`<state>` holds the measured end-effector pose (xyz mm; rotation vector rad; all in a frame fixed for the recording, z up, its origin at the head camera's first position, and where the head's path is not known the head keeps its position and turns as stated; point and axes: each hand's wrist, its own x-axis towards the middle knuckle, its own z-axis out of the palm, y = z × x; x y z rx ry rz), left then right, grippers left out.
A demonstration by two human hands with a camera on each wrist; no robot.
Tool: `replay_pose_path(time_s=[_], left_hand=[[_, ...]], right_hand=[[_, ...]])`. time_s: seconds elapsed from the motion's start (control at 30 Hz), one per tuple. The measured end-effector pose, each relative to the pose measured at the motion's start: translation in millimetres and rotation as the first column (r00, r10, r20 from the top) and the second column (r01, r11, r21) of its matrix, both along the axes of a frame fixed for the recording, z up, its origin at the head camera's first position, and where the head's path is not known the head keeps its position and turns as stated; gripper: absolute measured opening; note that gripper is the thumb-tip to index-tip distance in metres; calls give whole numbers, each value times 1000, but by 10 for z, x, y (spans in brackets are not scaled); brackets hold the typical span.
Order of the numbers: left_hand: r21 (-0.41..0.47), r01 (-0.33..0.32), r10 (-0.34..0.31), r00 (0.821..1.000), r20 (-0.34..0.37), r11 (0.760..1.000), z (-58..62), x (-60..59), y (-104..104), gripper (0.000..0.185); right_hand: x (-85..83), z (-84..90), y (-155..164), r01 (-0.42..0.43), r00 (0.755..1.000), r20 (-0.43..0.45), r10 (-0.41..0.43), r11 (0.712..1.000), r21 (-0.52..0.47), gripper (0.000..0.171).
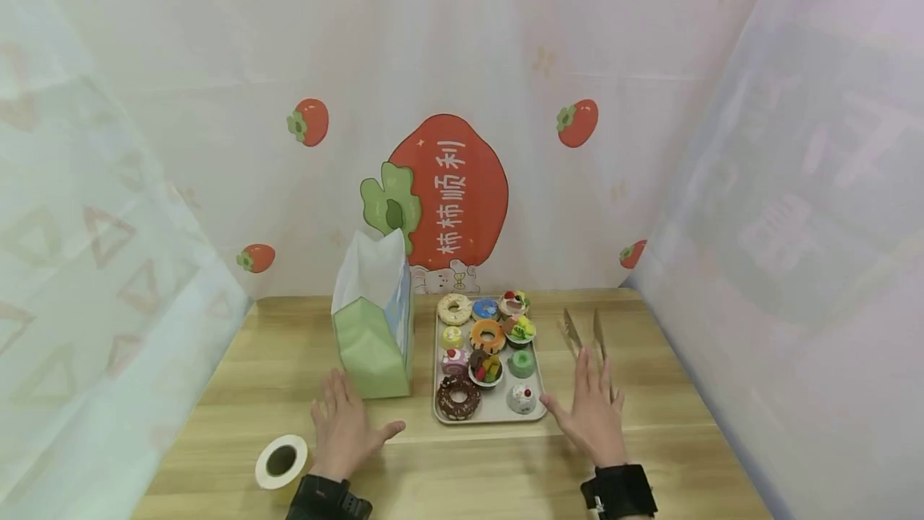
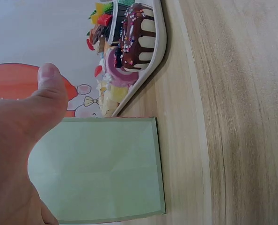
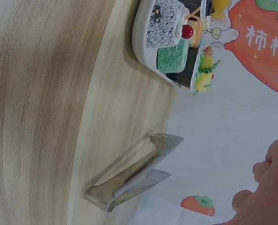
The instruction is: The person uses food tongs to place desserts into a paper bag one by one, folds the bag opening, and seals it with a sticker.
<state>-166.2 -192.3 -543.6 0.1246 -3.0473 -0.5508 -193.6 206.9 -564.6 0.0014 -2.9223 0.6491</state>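
Observation:
My left hand (image 1: 341, 426) is held palm down with fingers spread, just in front of a green and white paper bag (image 1: 371, 347). In the left wrist view the thumb stands out beside the bag's green face (image 2: 97, 168). My right hand (image 1: 593, 414) is spread the same way, at the near end of metal tongs (image 3: 129, 176) that lie on the table, partly hidden by it in the head view. Between the hands sits a pale tray (image 1: 498, 414) of toy-like pastries, among them a chocolate donut (image 1: 442, 398) and a white cake with a cherry (image 1: 521, 399). Neither hand holds anything.
A roll of white tape (image 1: 294, 448) stands at the near left, beside the left wrist. The wooden table (image 1: 462, 472) is enclosed by a printed curtain (image 1: 447, 38) at the back and pale cloth walls at both sides.

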Motion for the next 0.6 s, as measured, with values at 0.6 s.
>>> replay_pose_path(time_s=[0.6], left_hand=[[261, 139, -156, 987, 43, 955, 898, 127, -231, 105]], right_hand=[[-149, 53, 398, 15, 1000, -5, -15, 998, -68, 111]])
